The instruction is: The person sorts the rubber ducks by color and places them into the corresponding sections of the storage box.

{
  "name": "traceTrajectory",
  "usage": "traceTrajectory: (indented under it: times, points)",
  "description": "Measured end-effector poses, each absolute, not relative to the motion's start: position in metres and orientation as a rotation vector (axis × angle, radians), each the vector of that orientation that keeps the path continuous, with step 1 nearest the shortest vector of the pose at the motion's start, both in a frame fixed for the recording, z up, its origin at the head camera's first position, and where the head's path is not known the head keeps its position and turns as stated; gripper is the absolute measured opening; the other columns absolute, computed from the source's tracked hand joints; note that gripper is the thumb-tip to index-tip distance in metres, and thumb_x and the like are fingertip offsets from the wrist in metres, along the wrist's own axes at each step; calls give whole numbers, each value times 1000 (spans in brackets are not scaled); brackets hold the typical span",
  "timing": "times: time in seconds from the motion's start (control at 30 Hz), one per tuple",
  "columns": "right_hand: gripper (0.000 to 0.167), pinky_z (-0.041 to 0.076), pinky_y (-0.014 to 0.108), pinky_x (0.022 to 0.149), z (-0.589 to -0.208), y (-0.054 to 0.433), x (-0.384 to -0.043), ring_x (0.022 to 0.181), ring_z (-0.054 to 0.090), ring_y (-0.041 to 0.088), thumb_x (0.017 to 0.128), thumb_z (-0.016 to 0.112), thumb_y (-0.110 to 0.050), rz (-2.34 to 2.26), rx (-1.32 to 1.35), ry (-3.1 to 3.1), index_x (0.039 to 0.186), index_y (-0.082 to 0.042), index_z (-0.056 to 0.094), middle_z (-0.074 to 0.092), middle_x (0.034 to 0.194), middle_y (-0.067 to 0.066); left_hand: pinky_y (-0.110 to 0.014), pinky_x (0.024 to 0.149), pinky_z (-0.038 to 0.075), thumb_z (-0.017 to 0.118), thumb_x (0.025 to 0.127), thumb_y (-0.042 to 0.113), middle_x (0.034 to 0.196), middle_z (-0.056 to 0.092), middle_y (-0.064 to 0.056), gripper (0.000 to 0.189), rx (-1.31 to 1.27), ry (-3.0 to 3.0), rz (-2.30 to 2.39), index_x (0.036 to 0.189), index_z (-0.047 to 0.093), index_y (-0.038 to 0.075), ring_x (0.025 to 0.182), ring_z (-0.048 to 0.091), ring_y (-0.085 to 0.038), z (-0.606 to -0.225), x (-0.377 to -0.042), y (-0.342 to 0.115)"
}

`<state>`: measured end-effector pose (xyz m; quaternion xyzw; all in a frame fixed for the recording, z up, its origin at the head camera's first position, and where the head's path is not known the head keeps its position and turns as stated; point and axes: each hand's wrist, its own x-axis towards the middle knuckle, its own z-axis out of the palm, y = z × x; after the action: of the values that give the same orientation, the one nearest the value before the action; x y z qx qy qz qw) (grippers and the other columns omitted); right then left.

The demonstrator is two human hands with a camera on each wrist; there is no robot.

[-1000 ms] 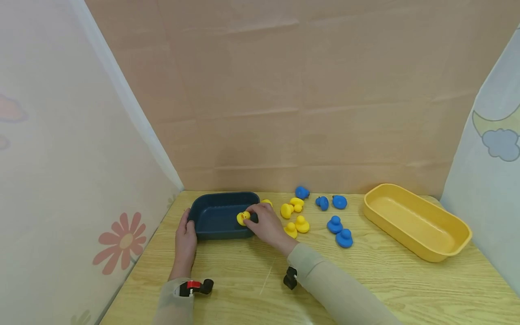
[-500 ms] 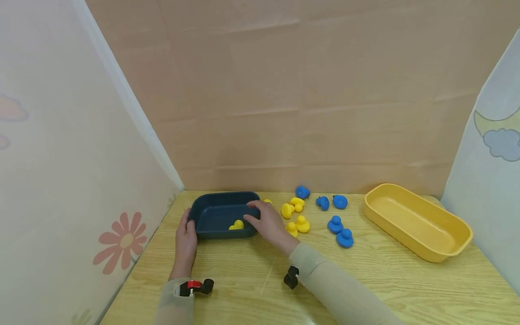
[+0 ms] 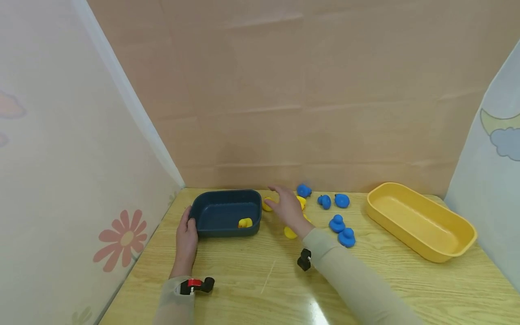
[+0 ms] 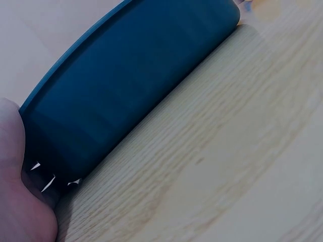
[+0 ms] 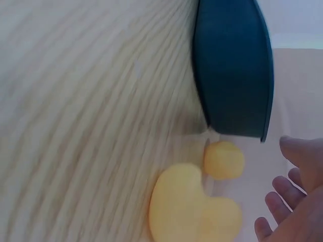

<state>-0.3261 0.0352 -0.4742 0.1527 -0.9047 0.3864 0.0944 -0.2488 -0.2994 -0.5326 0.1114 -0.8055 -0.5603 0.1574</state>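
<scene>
My left hand (image 3: 187, 241) holds the left end of a dark blue plastic tub (image 3: 227, 233), thumb near the rim; most of its fingers are hidden. One yellow rubber duck (image 3: 245, 223) lies inside, near the tub's front right corner. Just right of the tub, my right hand (image 3: 287, 208) hovers with fingers spread and nothing between them. A second yellow duck (image 3: 267, 205) sits on the table between that hand and the tub. More yellow ducks (image 3: 290, 233) are partly covered by the hand. In the right wrist view, a blurred yellow duck (image 5: 174, 206) appears below the fingers.
Several blue rubber ducks (image 3: 337, 223) lie on the wooden table (image 3: 243, 280) right of my right hand. Farther right stands a yellow tub (image 3: 422, 225), with bare inside. A brown paper-like wall (image 3: 260, 113) closes the back, and pale patterned panels flank both sides.
My right hand released a yellow duck into the dark blue tub. It then moved right, out of the tub, to above the yellow ducks. The left hand stayed at the tub's end.
</scene>
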Motion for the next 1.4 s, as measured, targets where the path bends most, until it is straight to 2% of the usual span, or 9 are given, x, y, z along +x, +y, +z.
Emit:
traceTrajectory:
  times: [0.33,0.57,0.8,1.07,1.17,1.3,1.4]
  points:
    - [59,49,55,116,-481,40,-336,142,59,39,102,84,-26,972,522,-2798,154,-7,65,65,152,16,-58,133,19,35,118,22,180,27,-12,58,320,-2281,-1603,175,33,13,167,21,-36,-532,-250,-298]
    - [58,49,55,117,-488,38,-343,139,63,39,102,83,-27,823,625,-2818,152,-5,66,66,151,17,-56,134,19,36,118,21,180,28,-11,57,307,-2285,-1609,175,34,12,167,21,-34,-530,-250,-295]
    - [45,47,60,115,-495,34,-346,131,68,38,100,85,-27,740,657,-2827,139,-6,75,73,141,15,-56,134,19,35,118,22,180,28,-10,58,309,-2290,-1605,175,33,13,167,20,-34,-529,-249,-295]
    - [32,47,59,114,-500,32,-343,119,71,36,97,88,-20,812,652,-2801,125,-8,77,76,127,12,-57,134,19,36,118,21,180,28,-11,57,333,-2284,-1601,175,34,12,167,20,-35,-531,-248,-298]
    - [30,43,61,117,-499,33,-341,121,70,35,97,87,-17,834,633,-2796,124,-7,77,77,126,12,-56,134,18,36,118,21,180,27,-11,57,329,-2286,-1599,175,34,12,167,20,-34,-532,-248,-298]
    - [30,33,65,125,-497,34,-339,129,67,35,99,86,-15,861,594,-2823,126,-6,76,76,130,12,-56,134,18,35,118,22,181,27,-11,58,321,-2292,-1599,175,33,12,167,20,-34,-532,-248,-299]
    - [26,31,66,126,-496,35,-338,127,68,35,100,85,-15,864,580,-2822,122,-6,77,77,126,12,-56,134,18,35,118,22,181,27,-11,58,317,-2291,-1605,175,33,12,168,19,-34,-531,-247,-299]
